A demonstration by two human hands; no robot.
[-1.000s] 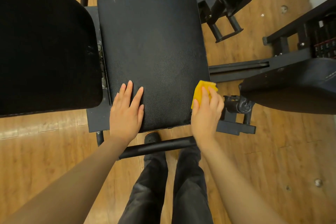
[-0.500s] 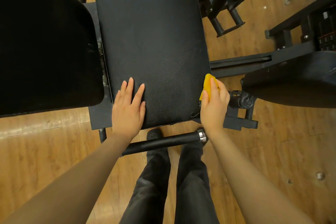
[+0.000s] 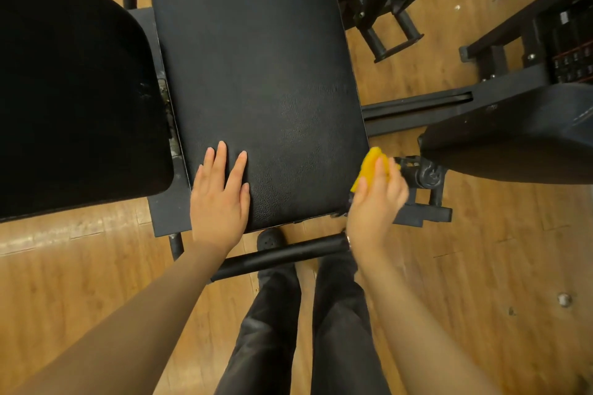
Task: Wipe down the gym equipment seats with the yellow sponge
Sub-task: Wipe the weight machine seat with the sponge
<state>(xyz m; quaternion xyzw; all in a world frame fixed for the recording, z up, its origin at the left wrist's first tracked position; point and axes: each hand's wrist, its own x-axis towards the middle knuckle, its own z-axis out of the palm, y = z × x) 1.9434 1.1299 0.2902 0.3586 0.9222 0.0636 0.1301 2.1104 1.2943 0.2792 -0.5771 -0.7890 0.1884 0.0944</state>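
Gripping the yellow sponge (image 3: 369, 170), right hand (image 3: 377, 202) has fingers curled round it at the near right edge of the black seat pad (image 3: 256, 90); sponge pokes out past the fingertips, touching or just off the pad's side, cannot tell which. Left hand (image 3: 219, 199) lies flat, fingers straight and slightly spread, pressing the pad's near left corner. Just right of the right hand sits a black adjustment knob (image 3: 428, 175) on the frame. Below both hands runs a black padded bar (image 3: 282, 255), then dark trousers (image 3: 301, 330). Left of the left hand, a second large black pad (image 3: 70, 90). Wood floor (image 3: 481, 266) all round.
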